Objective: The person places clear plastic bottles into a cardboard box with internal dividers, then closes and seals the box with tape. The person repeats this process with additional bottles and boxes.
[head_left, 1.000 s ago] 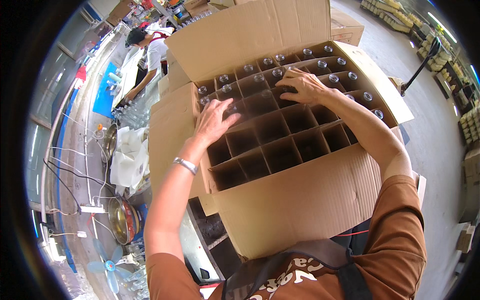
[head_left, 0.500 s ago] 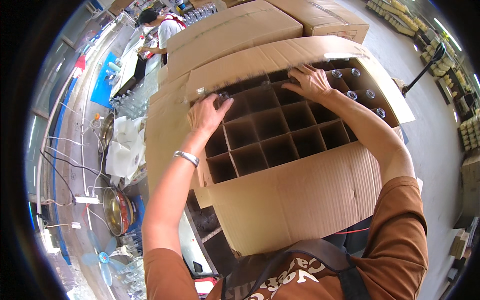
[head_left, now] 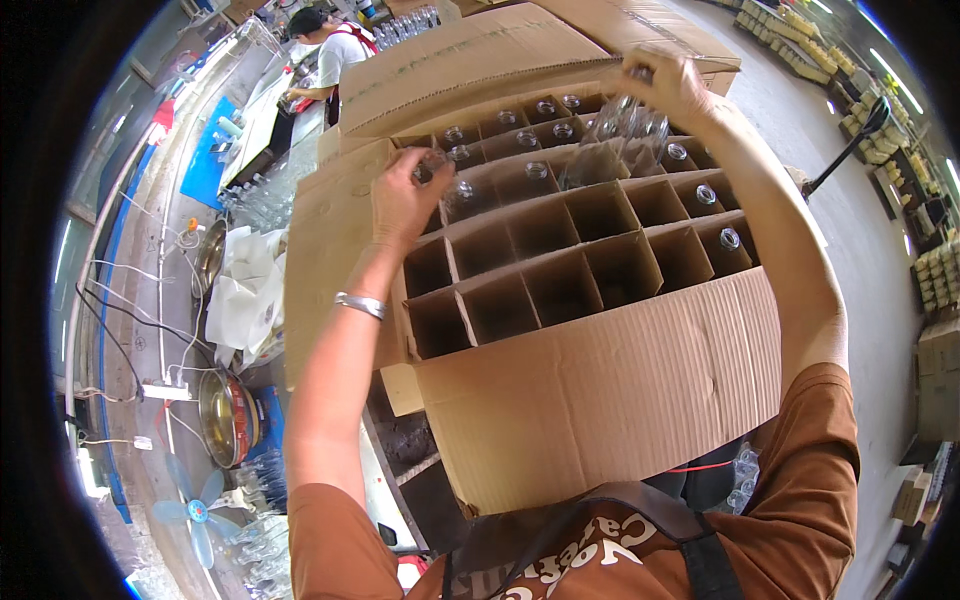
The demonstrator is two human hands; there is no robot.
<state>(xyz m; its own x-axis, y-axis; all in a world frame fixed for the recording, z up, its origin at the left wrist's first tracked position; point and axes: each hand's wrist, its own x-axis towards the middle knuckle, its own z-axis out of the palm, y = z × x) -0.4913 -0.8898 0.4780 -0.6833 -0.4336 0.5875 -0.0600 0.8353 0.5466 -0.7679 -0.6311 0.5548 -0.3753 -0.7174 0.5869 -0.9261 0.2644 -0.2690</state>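
A large cardboard carton (head_left: 600, 390) stands before me, its inside split into cells by a cardboard divider (head_left: 610, 222). My right hand (head_left: 675, 88) is raised over the far right part, fingers closed round the top of clear glass bottles (head_left: 632, 132); these tilt above the cells and are blurred, so their exact number is unclear. At the left edge my left hand (head_left: 402, 200) is closed at a glass bottle neck (head_left: 430, 168), its body hidden. Bottle mouths show in the far rows and at the right, such as one bottle (head_left: 706, 194). Several near cells hold no bottle.
Other closed cartons (head_left: 470, 65) adjoin the far side. To the left are a bench with glassware, a metal bowl (head_left: 222, 418), white cloth-like sheets (head_left: 250, 290) and a blue fan (head_left: 197, 511). A person (head_left: 340, 55) works at the far left. A pallet-jack handle (head_left: 850, 150) stands right.
My right hand has risen from the cells, moving away and right with glass bottles. My left hand has shifted slightly away. The far flap has moved back, exposing more bottle mouths.
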